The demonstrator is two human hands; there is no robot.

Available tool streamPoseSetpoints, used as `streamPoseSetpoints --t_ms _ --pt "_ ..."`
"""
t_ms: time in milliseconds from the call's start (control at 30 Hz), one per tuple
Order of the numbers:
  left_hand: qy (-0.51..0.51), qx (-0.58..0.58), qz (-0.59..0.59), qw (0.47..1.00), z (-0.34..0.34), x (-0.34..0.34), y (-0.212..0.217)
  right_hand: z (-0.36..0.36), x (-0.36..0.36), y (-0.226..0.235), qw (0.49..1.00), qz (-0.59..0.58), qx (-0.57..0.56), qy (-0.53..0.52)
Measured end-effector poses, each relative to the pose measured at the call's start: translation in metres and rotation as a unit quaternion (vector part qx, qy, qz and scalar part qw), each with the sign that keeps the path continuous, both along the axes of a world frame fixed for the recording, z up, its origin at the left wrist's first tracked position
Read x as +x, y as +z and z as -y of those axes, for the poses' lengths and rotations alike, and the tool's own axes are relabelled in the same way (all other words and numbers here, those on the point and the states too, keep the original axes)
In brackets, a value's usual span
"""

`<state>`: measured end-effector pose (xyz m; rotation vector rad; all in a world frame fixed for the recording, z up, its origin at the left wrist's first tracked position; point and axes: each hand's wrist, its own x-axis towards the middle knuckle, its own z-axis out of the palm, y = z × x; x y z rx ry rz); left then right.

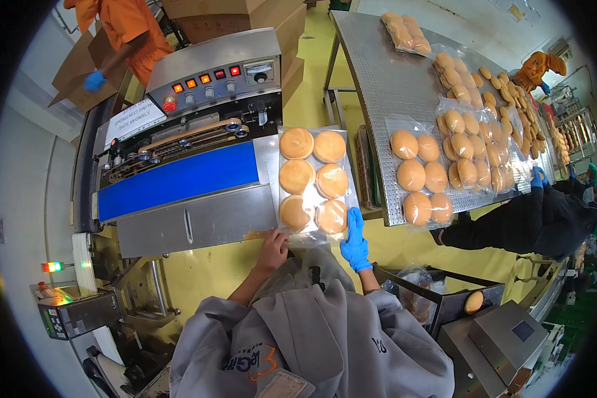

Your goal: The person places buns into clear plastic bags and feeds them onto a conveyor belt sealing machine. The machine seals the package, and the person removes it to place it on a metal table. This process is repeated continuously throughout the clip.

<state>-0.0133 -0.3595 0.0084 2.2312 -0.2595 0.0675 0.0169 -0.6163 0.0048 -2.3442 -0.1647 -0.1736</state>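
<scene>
A clear plastic bag of buns (314,179) lies in front of me in the middle, at the right end of the sealing machine. Round golden buns fill it in two columns. My right hand (355,244), in a blue glove, grips the bag's near right corner. At the near left corner, my bare left hand (272,251) has its fingers curled against the bag's edge and the metal ledge. Left of the bag runs the machine's blue conveyor belt (179,180), below a sealing unit with rollers (192,136).
Lit switches (205,78) top the machine. On the right, a perforated metal table (371,73) holds several bagged buns (419,176) and loose ones. A dark-clothed person (517,222) works there; another in orange (129,36) stands beyond the machine near cardboard boxes (212,16).
</scene>
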Motion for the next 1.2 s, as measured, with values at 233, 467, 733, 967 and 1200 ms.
streamPoseSetpoints --t_ms 233,467,733,967,1200 --pt "-0.055 0.125 0.082 0.987 -0.008 -0.021 -0.002 0.007 -0.045 0.001 0.982 -0.082 -0.168 0.022" --pt "-0.01 -0.002 0.124 0.992 -0.024 0.004 0.008 0.009 -0.038 -0.002 0.975 0.075 -0.201 0.052" --pt "0.105 -0.123 0.245 0.956 -0.012 0.071 0.162 -0.01 0.047 0.168 0.953 0.299 0.04 -0.026" --pt "0.202 -0.361 0.166 0.895 -0.003 0.171 0.207 -0.025 0.171 0.22 0.941 0.289 0.175 -0.016" --pt "0.278 -0.442 -0.131 0.843 -0.043 0.282 -0.051 -0.037 0.322 0.032 0.94 -0.228 -0.229 0.104"
